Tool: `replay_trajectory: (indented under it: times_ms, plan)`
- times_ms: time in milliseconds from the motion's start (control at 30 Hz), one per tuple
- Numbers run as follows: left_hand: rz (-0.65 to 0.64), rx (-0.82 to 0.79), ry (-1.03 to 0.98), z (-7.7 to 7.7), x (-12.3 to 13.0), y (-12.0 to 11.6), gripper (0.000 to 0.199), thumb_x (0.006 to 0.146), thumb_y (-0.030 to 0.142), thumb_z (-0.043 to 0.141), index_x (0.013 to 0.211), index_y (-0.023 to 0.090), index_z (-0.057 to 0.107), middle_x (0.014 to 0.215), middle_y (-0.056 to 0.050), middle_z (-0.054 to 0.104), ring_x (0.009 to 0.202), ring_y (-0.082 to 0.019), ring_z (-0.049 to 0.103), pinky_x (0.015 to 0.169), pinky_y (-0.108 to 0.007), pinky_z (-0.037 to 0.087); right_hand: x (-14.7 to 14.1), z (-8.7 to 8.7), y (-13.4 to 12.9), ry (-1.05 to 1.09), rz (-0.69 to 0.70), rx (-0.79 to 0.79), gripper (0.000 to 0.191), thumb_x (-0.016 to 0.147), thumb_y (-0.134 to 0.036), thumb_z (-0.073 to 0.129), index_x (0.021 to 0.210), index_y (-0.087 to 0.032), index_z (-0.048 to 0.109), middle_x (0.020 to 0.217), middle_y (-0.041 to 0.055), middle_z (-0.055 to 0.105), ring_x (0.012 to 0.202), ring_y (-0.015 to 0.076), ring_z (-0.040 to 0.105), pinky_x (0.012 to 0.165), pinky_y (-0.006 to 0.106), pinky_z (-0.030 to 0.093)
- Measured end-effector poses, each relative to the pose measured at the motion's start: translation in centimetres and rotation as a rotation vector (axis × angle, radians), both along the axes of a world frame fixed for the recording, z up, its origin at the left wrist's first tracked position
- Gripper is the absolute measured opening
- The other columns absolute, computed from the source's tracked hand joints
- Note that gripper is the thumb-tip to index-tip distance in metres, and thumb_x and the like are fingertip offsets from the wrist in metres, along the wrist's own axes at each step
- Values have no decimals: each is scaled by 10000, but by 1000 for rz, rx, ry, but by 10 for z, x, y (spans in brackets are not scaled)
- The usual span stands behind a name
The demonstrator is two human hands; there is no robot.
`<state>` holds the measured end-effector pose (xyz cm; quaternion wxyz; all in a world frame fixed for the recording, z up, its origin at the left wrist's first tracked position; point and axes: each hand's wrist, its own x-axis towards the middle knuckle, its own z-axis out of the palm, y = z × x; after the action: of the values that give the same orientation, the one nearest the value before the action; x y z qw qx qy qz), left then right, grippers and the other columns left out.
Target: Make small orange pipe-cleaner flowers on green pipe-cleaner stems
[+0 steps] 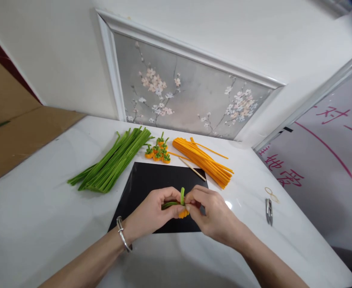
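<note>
My left hand (160,208) is closed around a small orange pipe-cleaner pumpkin (183,214), much of it hidden by the fingers. A green pipe cleaner (182,195) stands up from its top, and another green length runs inside my left palm. My right hand (210,208) pinches at the green piece from the right, its fingertips meeting those of the left. Both hands are above a black mat (160,176). Beyond the mat sits a cluster of several finished orange pumpkins with green tops (157,151).
A bundle of green pipe cleaners (112,164) lies left, an orange bundle (208,162) right. A thin wooden stick (195,171) crosses the mat's far corner. Thread snips (268,212) and clear rings (271,194) rest at right. A cardboard box (22,120) borders the left; a framed panel (188,88) stands behind.
</note>
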<state>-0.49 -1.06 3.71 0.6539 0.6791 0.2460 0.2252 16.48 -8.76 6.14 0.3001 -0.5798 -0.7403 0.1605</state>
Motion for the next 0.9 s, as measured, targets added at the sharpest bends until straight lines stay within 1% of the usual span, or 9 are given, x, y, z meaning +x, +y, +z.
replay_trajectory:
  times_ms: [167,367,433,500,567,633,733,800,900]
  plan:
    - [9,-44,39,6,-2,2,144,831,237,584,728,140,611,642,20,593,607,-108,574,608,-226,482,4,0,5,-92,151,149,154,884,-92,466,847,-171,593,824,43,612,753,143,565,664,248,456]
    - [-35,-172,-20,6,-2,1,181,803,260,632,680,135,587,618,16,598,582,-99,562,595,-214,484,18,6,8,-577,426,582,197,938,-109,458,859,-167,628,853,36,675,777,155,569,644,308,409]
    - [-33,-145,-24,6,-2,0,179,820,249,606,682,137,586,615,18,594,573,-96,552,585,-212,480,22,9,9,-686,486,720,152,922,-118,512,862,-171,640,900,19,692,813,152,585,627,311,398]
    - [4,-39,0,6,-2,-1,176,839,223,572,684,141,590,612,18,596,574,-98,552,581,-211,476,26,9,10,-706,498,755,132,911,-111,534,897,-180,646,913,10,702,818,148,598,618,304,406]
    - [79,133,37,7,-4,-2,162,856,194,540,720,147,616,650,7,631,611,-109,580,603,-217,482,28,6,10,-564,434,662,144,922,-119,516,937,-191,640,902,22,706,811,147,611,646,293,444]
    - [156,318,63,6,-5,-2,151,874,180,521,793,159,647,741,-11,685,676,-123,624,650,-228,501,25,2,7,-249,255,478,144,935,-151,491,922,-192,629,856,40,699,776,143,622,674,277,485]
    - [235,567,36,-1,-6,-2,145,895,167,509,884,176,653,916,-36,729,797,-141,679,744,-244,535,16,-5,-1,235,-65,9,150,931,-257,501,846,-188,603,642,-1,626,550,113,583,508,223,474]
    - [284,720,-23,-7,-6,-3,142,895,133,504,927,178,635,1046,-59,722,926,-158,687,840,-259,542,7,-7,-6,455,-130,-281,192,923,-331,504,826,-186,583,541,-40,558,438,89,522,423,191,431]
    - [296,892,-74,-14,-5,-5,159,889,84,506,967,177,610,1128,-79,698,1015,-160,673,907,-256,539,-4,-6,-7,603,-175,-387,211,894,-358,528,793,-179,575,525,-53,528,423,72,494,419,169,424]
